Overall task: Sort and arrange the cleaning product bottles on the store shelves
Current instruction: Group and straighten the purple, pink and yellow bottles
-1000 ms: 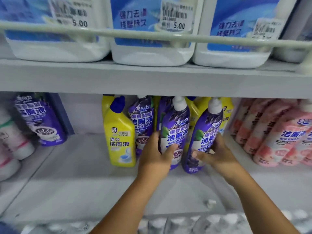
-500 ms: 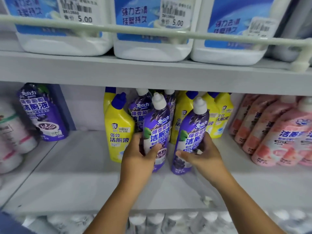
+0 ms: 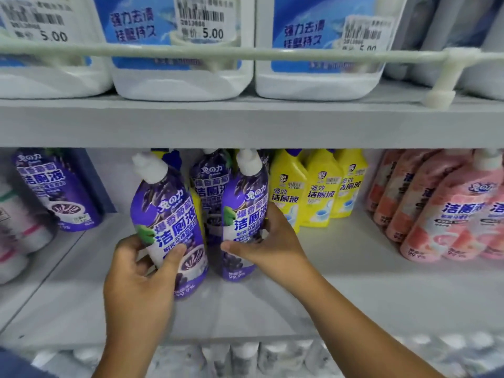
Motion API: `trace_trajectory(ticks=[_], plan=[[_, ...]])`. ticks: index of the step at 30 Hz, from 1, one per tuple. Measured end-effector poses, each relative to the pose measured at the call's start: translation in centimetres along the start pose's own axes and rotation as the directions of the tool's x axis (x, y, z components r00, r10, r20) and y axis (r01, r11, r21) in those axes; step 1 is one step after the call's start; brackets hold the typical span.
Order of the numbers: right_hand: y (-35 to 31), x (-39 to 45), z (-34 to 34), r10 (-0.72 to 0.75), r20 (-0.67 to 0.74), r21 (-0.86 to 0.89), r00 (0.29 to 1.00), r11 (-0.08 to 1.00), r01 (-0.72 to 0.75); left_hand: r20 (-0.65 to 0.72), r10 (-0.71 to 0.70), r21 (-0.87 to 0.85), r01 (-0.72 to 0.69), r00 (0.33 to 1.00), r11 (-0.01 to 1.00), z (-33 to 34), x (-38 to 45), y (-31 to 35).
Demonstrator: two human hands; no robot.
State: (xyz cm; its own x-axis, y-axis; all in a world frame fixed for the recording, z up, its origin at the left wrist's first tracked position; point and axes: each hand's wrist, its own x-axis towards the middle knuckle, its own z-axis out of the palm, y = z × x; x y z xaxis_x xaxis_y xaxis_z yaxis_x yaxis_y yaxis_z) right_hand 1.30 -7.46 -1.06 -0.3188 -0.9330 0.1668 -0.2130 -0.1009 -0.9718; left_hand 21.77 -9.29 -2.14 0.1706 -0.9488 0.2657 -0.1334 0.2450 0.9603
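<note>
Two purple bottles being gripped on the middle shelf (image 3: pixel 381 282): left hand (image 3: pixel 141 271) tilting one purple bottle (image 3: pixel 166 222), right hand (image 3: pixel 268 246) steadying its neighbour (image 3: pixel 242 211). Best setting both upright, labels outward.

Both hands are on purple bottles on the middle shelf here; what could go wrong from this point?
1. The left hand holds its purple bottle tilted left near the shelf's front, so it could slip or tip forward.
2. The right hand grips the second purple bottle close beside the yellow bottles; shifting it could knock them over.
</note>
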Motion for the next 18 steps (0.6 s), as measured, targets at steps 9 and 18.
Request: trace_trajectory(ticks=[9,18], plan=[[1.6,1.4,1.7,-0.014,0.065,-0.018,0.998,1.0,0.015,-0.085,0.048,0.117,-0.038,0.995,0.992,-0.4,-0.4,-0.8],[0.5,5.6,-13.2,-0.38,-0.559,-0.351,0.737,0.914,0.204,0.337,0.339,0.03,-0.37,0.878,0.929,11.5,-4.3,5.1]])
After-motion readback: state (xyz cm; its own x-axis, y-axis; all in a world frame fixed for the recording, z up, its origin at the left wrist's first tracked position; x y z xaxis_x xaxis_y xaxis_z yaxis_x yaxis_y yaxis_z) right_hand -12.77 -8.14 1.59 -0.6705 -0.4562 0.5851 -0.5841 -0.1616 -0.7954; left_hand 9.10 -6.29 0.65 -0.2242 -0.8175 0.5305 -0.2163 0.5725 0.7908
